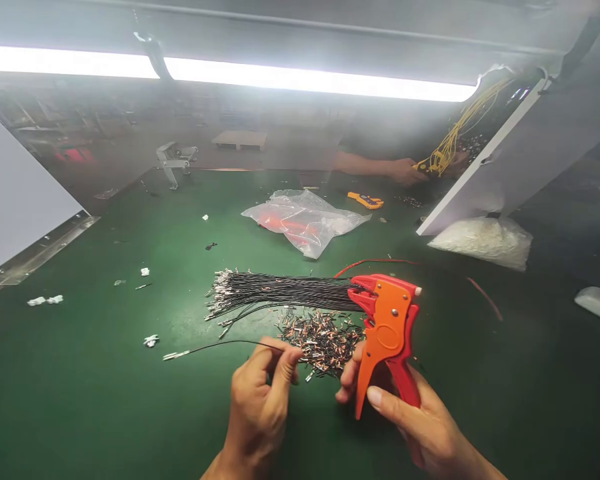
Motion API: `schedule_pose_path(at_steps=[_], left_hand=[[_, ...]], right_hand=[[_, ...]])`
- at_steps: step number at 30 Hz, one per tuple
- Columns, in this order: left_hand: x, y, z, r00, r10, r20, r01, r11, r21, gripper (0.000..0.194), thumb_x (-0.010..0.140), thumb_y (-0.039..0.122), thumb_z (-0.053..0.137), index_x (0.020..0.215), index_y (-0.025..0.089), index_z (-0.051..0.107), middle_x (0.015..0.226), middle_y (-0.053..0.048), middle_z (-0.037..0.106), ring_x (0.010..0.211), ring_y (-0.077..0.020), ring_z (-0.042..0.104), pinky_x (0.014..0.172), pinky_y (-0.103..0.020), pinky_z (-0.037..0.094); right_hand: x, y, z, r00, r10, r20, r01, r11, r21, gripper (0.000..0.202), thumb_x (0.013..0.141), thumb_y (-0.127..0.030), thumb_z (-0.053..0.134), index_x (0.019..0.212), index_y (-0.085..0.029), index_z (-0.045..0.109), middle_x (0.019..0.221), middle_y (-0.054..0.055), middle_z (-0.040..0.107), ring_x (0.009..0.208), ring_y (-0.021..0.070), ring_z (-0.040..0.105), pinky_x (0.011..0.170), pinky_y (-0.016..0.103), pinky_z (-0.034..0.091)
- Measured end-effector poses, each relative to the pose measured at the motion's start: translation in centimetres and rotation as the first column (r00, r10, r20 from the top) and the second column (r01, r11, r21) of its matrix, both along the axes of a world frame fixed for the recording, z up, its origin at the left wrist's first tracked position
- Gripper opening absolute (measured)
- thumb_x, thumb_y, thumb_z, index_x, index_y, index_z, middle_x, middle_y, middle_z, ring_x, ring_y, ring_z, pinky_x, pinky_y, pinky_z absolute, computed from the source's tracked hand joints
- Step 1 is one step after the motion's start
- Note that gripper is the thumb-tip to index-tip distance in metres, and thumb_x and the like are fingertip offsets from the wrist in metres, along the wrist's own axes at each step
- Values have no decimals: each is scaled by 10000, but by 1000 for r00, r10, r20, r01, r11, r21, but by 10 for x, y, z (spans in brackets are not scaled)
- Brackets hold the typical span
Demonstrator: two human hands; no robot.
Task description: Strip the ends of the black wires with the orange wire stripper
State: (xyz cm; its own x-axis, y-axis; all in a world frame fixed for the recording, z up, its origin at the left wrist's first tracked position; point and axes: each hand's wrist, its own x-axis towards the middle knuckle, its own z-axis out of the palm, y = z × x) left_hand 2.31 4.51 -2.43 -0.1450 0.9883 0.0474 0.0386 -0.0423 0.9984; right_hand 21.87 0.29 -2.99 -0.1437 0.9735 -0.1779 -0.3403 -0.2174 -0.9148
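My left hand [260, 397] pinches a wire [220, 343] stretching leftward; right of it, my right hand [427, 427] grips the upright pliers [387, 327].

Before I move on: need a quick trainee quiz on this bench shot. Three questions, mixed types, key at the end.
1. Which hand grips the orange-and-red tool?
2. True or false: the pile of wire clippings lies on the person's side of the black wire bundle.
3. What does the left hand hold?
A) a yellow tool
B) a single dark wire
C) a clear plastic bag

Key:
1. The right hand.
2. True.
3. B.
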Motion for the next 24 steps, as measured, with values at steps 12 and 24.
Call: schedule_pose_path(at_steps=[12, 24], left_hand=[[-29, 27, 37, 833, 22, 553, 157, 949, -275, 442, 685, 527, 841, 673, 181, 566, 429, 79, 470, 407, -54, 340, 376, -166, 298], [-30, 34, 31, 727, 82, 682, 232, 905, -356, 455, 574, 472, 923, 648, 173, 588, 425, 89, 454, 407, -56, 371, 344, -161, 330]], right_hand=[[-27, -3, -21, 702, 287, -651, -441, 894, -82, 501, 523, -122, 809, 1005, -161, 677, 733, 2, 617, 592, 109, 516, 603, 243, 366], [-24, -4, -23, 796, 318, -514, -389, 921, -32, 485, 617, -268, 829, 1058, -193, 642, 810, 7, 603, 624, 114, 496, 614, 249, 353]])
